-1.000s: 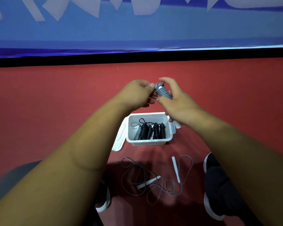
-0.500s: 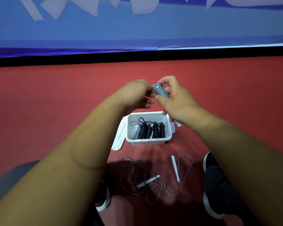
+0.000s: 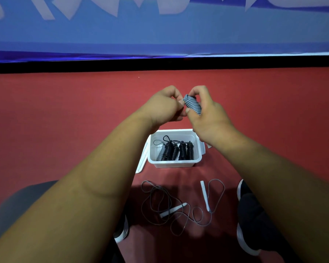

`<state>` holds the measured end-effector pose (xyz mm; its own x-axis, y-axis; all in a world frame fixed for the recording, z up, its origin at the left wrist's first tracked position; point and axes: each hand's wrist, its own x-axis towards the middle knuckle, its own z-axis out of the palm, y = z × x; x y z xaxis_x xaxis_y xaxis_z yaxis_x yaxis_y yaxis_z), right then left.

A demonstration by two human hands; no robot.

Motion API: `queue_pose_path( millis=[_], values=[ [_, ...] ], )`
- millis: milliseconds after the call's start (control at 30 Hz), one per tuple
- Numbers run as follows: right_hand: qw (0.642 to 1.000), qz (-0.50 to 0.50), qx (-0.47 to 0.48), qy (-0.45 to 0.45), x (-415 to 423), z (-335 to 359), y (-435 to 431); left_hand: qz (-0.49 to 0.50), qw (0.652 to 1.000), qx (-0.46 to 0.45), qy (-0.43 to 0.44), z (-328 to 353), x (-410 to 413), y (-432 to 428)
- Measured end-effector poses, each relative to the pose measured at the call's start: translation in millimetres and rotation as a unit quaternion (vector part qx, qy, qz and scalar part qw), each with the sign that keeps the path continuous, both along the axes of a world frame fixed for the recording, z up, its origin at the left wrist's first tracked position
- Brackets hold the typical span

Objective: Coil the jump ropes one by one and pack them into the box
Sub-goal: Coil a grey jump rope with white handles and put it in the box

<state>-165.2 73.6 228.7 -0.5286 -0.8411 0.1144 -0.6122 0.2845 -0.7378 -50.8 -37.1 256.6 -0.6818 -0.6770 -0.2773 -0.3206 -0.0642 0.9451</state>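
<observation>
Gray coiled jump rope held up above the white box
Its lower end is hidden behind the right-hand grip, curled round the coil; the left-hand grip pinches the upper end, contact partly hidden. Long axis tilts from upper left down to lower right

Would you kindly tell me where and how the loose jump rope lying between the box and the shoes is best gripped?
Pinch the right white handle at its middle, from straight above, fingers across its width. It is a straight, rigid stick lying flat, clear of the tangle; the cord is thin and looped.
</observation>
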Motion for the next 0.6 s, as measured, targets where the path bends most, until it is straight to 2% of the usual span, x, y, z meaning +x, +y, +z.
queue_pose_path(
  millis=[100,233,300,367,467,600],
  values=[
    [1.0,-0.014,0.019,0.0,2,1,-1,0.018,1.0,-0.019,-0.009,1,0,1],
    [0.988,-0.067,0.093,0.104,8,1,4,0.018,0.998,-0.058,-0.036,7,-8,5],
    [0.982,-0.087,0.133,0.1,8,0,3,0.009,0.994,-0.092,-0.06,9,-13,8],
    [0.975,-0.094,0.177,0.099,4,-2,-1,0.012,0.994,-0.08,-0.073,7,-15,8],
    [0.979,-0.08,0.177,0.063,-3,-6,-8,0.028,0.997,-0.041,-0.061,4,-11,2],
    [0.984,-0.043,0.17,-0.034,-10,-8,-6,0.022,0.995,-0.059,-0.073,-6,2,-10]
  ],
)
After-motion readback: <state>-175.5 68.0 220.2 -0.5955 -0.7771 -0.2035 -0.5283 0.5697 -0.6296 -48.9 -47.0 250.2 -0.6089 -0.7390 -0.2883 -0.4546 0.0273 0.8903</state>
